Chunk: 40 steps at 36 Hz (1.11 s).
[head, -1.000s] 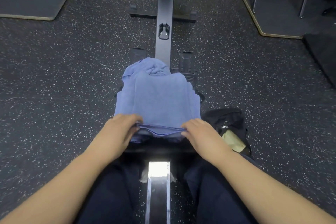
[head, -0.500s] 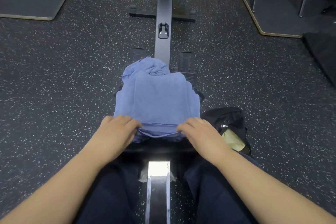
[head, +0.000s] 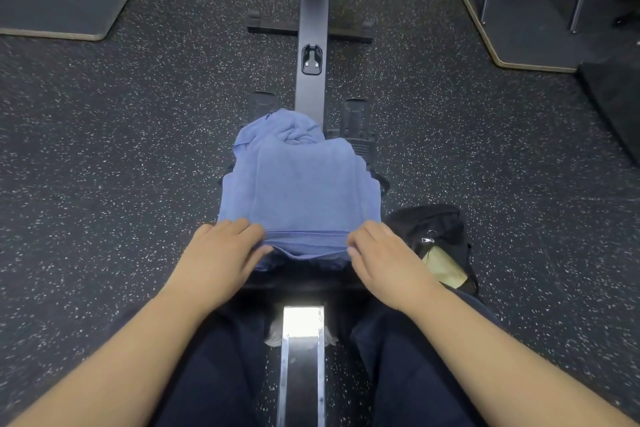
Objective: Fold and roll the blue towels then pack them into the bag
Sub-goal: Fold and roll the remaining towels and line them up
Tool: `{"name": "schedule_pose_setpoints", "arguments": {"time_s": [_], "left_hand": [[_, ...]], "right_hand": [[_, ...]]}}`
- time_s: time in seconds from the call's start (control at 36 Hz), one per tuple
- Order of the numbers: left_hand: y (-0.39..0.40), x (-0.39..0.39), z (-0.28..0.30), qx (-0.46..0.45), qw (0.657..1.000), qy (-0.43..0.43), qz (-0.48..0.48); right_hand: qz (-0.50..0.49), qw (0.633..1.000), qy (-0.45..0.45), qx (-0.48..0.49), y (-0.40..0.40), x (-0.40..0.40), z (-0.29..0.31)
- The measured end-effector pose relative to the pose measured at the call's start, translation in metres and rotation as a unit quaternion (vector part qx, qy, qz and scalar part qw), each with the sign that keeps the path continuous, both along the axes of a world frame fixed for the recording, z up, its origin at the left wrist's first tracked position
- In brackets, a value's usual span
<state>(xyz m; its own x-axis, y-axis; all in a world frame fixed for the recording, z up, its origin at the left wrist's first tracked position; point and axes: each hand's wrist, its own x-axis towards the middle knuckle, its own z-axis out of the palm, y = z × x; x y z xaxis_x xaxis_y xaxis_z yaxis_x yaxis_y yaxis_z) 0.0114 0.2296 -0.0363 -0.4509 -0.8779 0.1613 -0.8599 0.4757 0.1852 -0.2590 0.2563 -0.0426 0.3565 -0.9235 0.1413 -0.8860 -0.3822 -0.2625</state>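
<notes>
A folded blue towel (head: 304,191) lies flat on the seat of a rowing machine in front of me. More crumpled blue towel cloth (head: 287,130) bunches behind and under it. My left hand (head: 221,253) pinches the towel's near left corner, and my right hand (head: 384,256) pinches its near right corner. The near hem is curled over between the two hands. A black bag (head: 436,236) sits open on the floor just right of the seat, a tan item showing inside it.
The machine's dark rail (head: 313,28) runs away from me, with footrests (head: 355,121) on both sides. A metal rail (head: 301,357) passes between my legs. Speckled rubber floor lies on both sides. Raised platforms (head: 519,28) stand at the far left and far right.
Both hands have slid slightly forward along the near hem, and the edge is curled over a bit more. The towel pile and bag have not moved.
</notes>
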Motion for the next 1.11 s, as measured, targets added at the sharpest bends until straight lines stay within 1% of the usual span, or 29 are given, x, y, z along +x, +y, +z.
{"name": "schedule_pose_setpoints", "arguments": {"time_s": [0.06, 0.14, 0.22, 0.36, 0.5, 0.64, 0.81, 0.92, 1.0, 1.11], "left_hand": [[0.000, 0.000, -0.001, 0.003, 1.000, 0.006, 0.008], [-0.001, -0.001, -0.002, 0.011, 1.000, 0.010, 0.015], [-0.002, 0.001, 0.001, 0.011, 1.000, 0.017, 0.020], [-0.006, 0.007, 0.007, -0.003, 0.999, 0.031, 0.036], [-0.005, 0.004, 0.003, 0.055, 0.993, 0.099, 0.013], [-0.006, 0.005, 0.005, 0.056, 0.990, 0.127, -0.006], [-0.006, 0.004, 0.007, 0.073, 0.983, 0.167, -0.023], [-0.002, 0.001, 0.010, 0.080, 0.978, 0.189, -0.040], [-0.002, 0.003, 0.010, 0.088, 0.977, 0.188, -0.042], [-0.004, 0.007, 0.010, 0.081, 0.983, 0.160, -0.032]], "right_hand": [[-0.008, 1.000, 0.004, 0.024, 0.000, 0.001, 0.003], [0.005, 1.000, 0.026, -0.017, -0.002, 0.002, 0.001], [0.003, 0.999, -0.007, -0.035, -0.005, -0.002, 0.000], [-0.013, 0.996, -0.086, -0.005, -0.008, -0.009, 0.002], [0.008, 0.996, -0.094, -0.010, -0.008, -0.008, 0.001], [0.015, 0.992, -0.115, 0.040, -0.007, -0.009, 0.006], [-0.009, 0.982, -0.166, 0.086, -0.007, -0.009, 0.006], [-0.008, 0.978, -0.174, 0.117, -0.005, -0.009, 0.005], [0.013, 0.981, -0.171, 0.093, -0.005, -0.010, 0.006], [0.042, 0.987, -0.146, 0.054, -0.005, -0.011, 0.011]]}}
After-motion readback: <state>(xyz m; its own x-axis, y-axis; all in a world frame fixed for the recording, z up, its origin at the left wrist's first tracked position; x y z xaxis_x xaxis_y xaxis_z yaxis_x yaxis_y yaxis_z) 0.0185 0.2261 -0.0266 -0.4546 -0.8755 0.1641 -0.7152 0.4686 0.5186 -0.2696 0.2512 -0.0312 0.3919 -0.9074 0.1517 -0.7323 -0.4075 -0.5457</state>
